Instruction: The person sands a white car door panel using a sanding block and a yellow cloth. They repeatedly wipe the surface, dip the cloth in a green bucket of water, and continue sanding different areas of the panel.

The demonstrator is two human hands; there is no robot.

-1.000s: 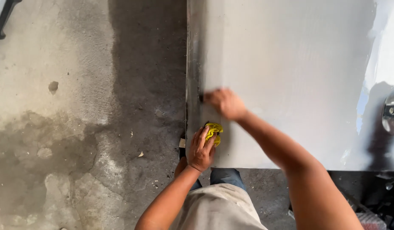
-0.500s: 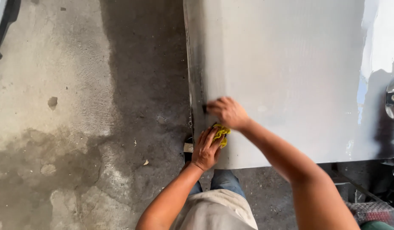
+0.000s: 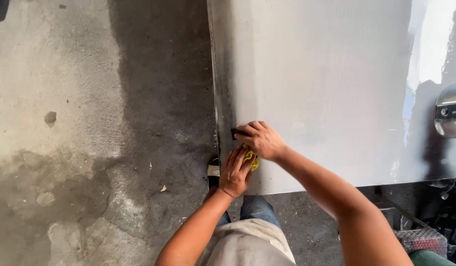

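A large pale grey car panel [image 3: 326, 83] fills the upper right of the head view. My right hand [image 3: 261, 139] presses a small dark block [image 3: 237, 132] flat against the panel near its left edge. Just below it, my left hand [image 3: 236, 171] holds a crumpled yellow cloth [image 3: 250, 158] against the same surface. The two hands nearly touch. Most of the cloth and most of the block are hidden under my fingers.
Stained, cracked concrete floor [image 3: 90, 148] lies to the left, darker and damp near the panel. A chrome door handle [image 3: 450, 114] sits at the right edge. My foot in a sandal [image 3: 214, 173] stands by the panel's lower corner. Dark clutter [image 3: 425, 236] lies at lower right.
My right hand has slid down the panel toward my left hand, so the two are now close together. The view has shifted slightly.
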